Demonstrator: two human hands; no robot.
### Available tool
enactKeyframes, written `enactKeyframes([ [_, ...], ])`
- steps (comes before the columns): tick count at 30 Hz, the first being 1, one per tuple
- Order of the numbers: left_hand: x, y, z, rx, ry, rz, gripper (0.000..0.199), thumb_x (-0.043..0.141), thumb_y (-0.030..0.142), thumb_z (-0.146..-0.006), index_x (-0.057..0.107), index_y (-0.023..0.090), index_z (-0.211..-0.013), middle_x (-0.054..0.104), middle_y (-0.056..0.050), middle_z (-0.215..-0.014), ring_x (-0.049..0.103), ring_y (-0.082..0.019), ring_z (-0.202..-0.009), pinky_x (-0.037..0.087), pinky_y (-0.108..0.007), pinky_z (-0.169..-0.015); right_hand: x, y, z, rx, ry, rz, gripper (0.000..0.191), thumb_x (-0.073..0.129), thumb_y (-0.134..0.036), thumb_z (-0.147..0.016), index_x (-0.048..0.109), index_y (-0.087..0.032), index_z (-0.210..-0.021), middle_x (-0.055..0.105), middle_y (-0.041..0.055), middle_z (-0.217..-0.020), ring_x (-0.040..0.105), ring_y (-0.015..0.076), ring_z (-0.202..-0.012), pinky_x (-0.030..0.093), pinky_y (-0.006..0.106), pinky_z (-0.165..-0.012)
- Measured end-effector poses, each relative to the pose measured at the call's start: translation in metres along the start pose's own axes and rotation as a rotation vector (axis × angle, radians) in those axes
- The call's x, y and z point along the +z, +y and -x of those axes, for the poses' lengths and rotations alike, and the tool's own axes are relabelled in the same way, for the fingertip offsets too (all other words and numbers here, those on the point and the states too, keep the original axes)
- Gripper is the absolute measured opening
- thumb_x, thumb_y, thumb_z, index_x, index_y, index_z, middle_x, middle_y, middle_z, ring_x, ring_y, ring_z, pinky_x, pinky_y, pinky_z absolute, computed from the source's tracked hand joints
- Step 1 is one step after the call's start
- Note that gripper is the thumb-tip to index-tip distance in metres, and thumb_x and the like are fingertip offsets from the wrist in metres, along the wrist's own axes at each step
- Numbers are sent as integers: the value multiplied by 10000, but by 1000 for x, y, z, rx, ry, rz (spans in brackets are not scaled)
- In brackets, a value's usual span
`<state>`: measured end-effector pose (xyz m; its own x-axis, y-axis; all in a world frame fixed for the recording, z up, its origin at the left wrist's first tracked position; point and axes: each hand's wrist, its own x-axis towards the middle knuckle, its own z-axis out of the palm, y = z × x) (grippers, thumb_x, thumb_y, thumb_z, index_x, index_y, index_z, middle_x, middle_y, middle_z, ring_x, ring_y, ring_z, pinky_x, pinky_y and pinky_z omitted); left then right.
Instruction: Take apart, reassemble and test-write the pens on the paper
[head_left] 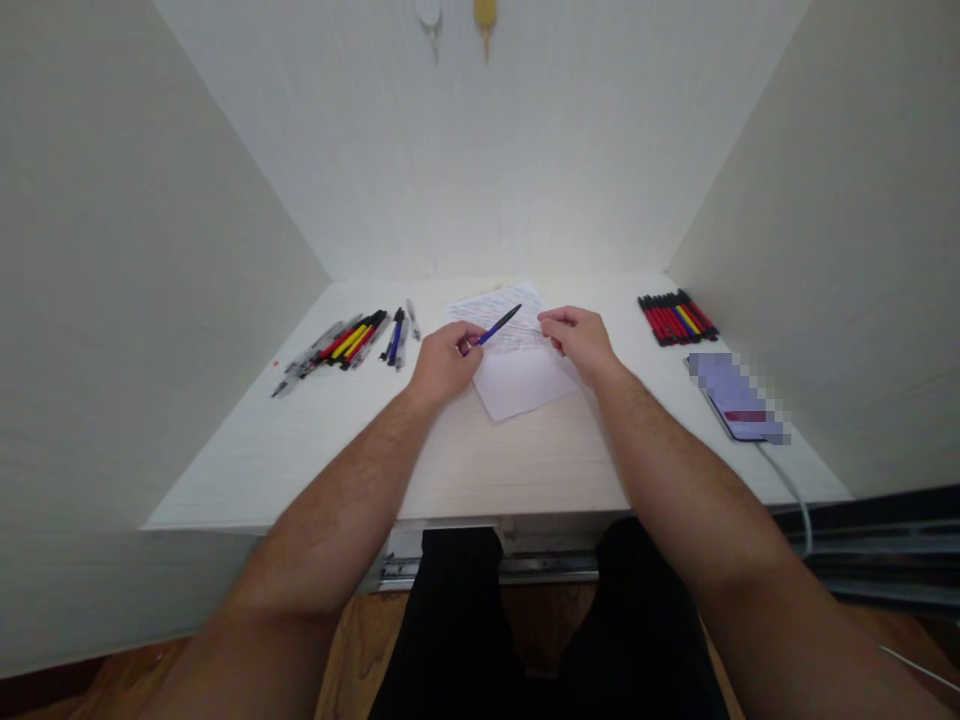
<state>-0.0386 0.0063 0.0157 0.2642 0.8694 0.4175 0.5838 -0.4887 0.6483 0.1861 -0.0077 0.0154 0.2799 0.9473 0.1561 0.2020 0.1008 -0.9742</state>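
Note:
My left hand is closed on a blue pen with a black end, which slants up to the right over an open notebook. Facing it from the right side of the page, my right hand has its fingers pinched together. Something thin and pale may be between those fingertips, but it is too small to name. Handwritten lines cover the notebook's far page, and the near page is blank.
Loose pens in clear, red, yellow and black lie in a heap at left, beside a few blue and clear pens. A row of mostly red pens lies at right, near a phone with a white cable. Walls enclose three sides.

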Motion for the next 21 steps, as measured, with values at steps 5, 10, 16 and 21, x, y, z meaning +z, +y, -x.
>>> enactKeyframes([
  [5, 3, 3, 6, 60, -60, 24, 285, 599, 175, -758, 727, 183, -1012, 690, -34, -875, 582, -152, -767, 478, -280, -744, 8, -9, 10, 26, -132, -219, 261, 773, -294, -619, 717, -148, -827, 613, -10, -602, 489, 85, -506, 326, 211, -424],
  [10, 4, 6, 7, 105, -96, 23, 275, 621, 171, -758, 728, 199, -1010, 685, -26, -879, 585, -151, -769, 488, -288, -761, 11, -10, 12, 52, -83, -198, 254, 781, -375, -665, 651, -157, -662, 624, 11, -588, 472, 66, -477, 313, 195, -401],
  [16, 4, 5, 6, 140, -66, -4, 263, 644, 185, -762, 729, 200, -1010, 689, -29, -879, 595, -155, -777, 490, -292, -750, 11, -7, 10, 109, -88, -208, 349, 789, -451, -673, 599, -167, -598, 619, 14, -567, 479, 66, -455, 307, 192, -378],
  [21, 4, 4, 4, 153, -46, -22, 236, 700, 234, -751, 732, 199, -981, 697, -28, -875, 598, -153, -756, 489, -291, -739, 10, -7, 10, 94, -78, -278, 343, 788, -435, -662, 570, -178, -594, 614, -4, -567, 482, 62, -455, 308, 189, -391],
])
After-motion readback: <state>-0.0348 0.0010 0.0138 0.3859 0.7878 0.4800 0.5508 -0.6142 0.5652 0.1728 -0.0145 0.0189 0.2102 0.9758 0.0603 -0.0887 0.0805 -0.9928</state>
